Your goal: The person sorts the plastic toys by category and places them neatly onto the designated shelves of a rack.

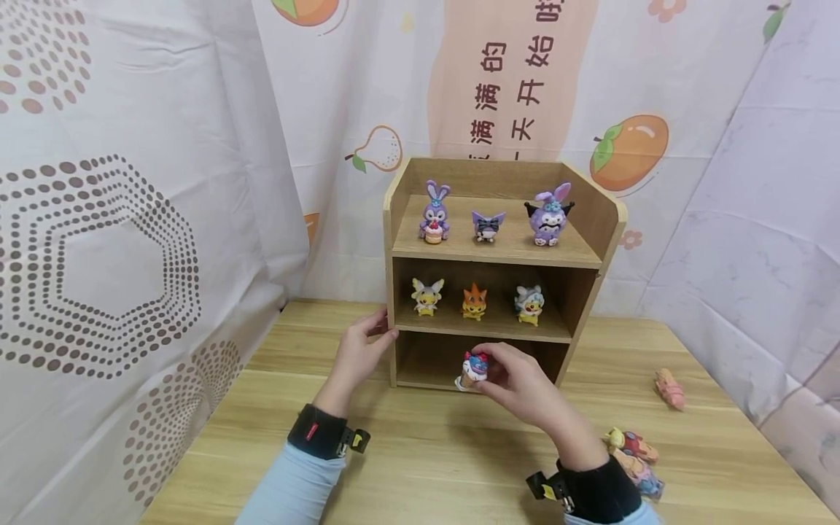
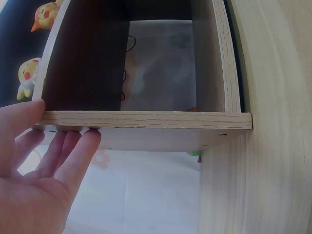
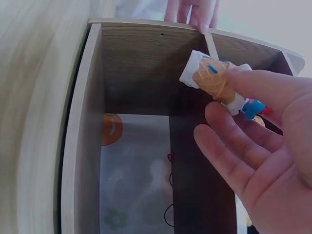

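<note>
My right hand [image 1: 518,383] pinches an ice-cream-cone figurine [image 1: 474,370] in front of the bottom compartment of a wooden display shelf [image 1: 499,251]. In the right wrist view the figurine's waffle cone [image 3: 214,80] and white base are visible, tilted, with blue and red parts at its other end partly behind the fingers. My left hand [image 1: 359,354] holds the shelf's left side panel [image 2: 146,119]. In the left wrist view its thumb lies at the front edge and the other fingers rest against the outer face.
Purple figurines [image 1: 435,213] stand on the top level. Yellow and orange figurines [image 1: 474,301] occupy the middle level. To the right on the wooden table [image 1: 407,467] lie a pink toy [image 1: 669,389] and several colourful toys [image 1: 633,446] beside my right wrist. A printed curtain hangs behind the shelf.
</note>
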The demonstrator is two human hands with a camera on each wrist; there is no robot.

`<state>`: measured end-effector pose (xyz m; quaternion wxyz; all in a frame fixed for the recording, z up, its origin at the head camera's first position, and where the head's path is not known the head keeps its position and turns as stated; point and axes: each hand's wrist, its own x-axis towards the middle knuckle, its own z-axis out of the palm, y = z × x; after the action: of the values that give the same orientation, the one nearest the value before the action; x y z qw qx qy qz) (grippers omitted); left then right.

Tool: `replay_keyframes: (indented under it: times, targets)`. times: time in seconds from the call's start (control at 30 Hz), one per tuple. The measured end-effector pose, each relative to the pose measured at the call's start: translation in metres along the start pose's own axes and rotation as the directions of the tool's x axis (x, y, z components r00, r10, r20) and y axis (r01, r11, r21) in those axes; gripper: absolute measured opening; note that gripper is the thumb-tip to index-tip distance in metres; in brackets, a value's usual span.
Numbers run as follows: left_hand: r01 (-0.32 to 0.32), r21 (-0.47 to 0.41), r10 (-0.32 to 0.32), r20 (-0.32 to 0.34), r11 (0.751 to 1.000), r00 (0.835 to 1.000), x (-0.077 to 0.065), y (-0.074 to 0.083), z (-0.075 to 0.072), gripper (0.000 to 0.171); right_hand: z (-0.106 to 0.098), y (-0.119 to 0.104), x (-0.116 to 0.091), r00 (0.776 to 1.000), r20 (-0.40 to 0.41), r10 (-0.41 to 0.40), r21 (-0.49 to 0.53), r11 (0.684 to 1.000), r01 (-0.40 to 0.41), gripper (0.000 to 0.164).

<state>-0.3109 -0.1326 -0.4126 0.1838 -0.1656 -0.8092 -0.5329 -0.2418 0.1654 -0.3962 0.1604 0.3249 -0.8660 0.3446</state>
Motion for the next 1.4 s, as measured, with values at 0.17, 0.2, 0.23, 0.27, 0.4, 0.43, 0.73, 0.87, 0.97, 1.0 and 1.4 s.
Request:
replay_keyframes:
  times: [0.17, 0.2, 0.23, 0.27, 0.4, 0.43, 0.73, 0.87, 0.97, 1.0, 1.4]
  targets:
    - [0.001, -0.003, -0.001, -0.001, 1.000, 1.000, 0.001, 0.000, 0.001, 0.047, 0.009, 0.005, 0.005, 1.000, -0.001, -0.021, -0.022, 1.000, 0.021, 0.047]
    - [0.001, -0.006, -0.001, -0.003, 1.000, 1.000, 0.001, 0.000, 0.001, 0.047, 0.011, 0.006, 0.006, 1.000, 0.000, -0.023, -0.028, 0.999, 0.023, 0.046]
    - [0.000, -0.009, 0.000, -0.005, 1.000, 1.000, 0.001, 0.000, 0.001, 0.046, 0.014, 0.007, 0.007, 1.000, 0.003, -0.025, -0.033, 0.999, 0.025, 0.046]
    - [-0.002, -0.011, 0.002, -0.006, 1.000, 1.000, 0.001, 0.000, 0.001, 0.046, 0.016, 0.008, 0.009, 1.000, 0.008, -0.025, -0.037, 0.999, 0.025, 0.046]
    - [-0.011, -0.017, 0.010, -0.008, 1.000, 1.000, 0.001, -0.001, 0.002, 0.046, 0.026, 0.011, 0.015, 0.999, 0.032, -0.010, -0.050, 0.999, 0.012, 0.044]
    - [-0.014, -0.015, 0.014, -0.007, 1.000, 1.000, 0.001, -0.001, 0.002, 0.047, 0.028, 0.012, 0.017, 0.999, 0.035, -0.010, -0.056, 0.998, 0.012, 0.044]
    - [-0.021, -0.013, 0.021, -0.006, 1.000, 1.000, 0.002, -0.002, 0.002, 0.046, 0.044, 0.023, 0.038, 0.997, 0.075, 0.017, -0.174, 0.985, -0.004, 0.040]
    - [-0.012, -0.010, 0.012, -0.005, 1.000, 1.000, 0.001, -0.002, 0.001, 0.046, 0.051, 0.027, 0.046, 0.994, 0.103, 0.032, -0.213, 0.977, -0.009, 0.036]
    - [-0.009, -0.008, 0.009, -0.008, 1.000, 1.000, 0.000, -0.001, 0.001, 0.046, 0.055, 0.029, 0.052, 0.993, 0.113, 0.036, -0.225, 0.974, -0.010, 0.034]
    - [-0.010, -0.006, 0.010, -0.009, 1.000, 1.000, 0.000, -0.002, 0.001, 0.046, 0.057, 0.029, 0.054, 0.992, 0.117, 0.040, -0.223, 0.975, -0.013, 0.033]
    - [-0.013, -0.014, 0.013, -0.005, 1.000, 1.000, 0.001, -0.001, -0.001, 0.046, 0.074, 0.035, 0.069, 0.984, 0.159, 0.074, -0.236, 0.971, -0.034, 0.032]
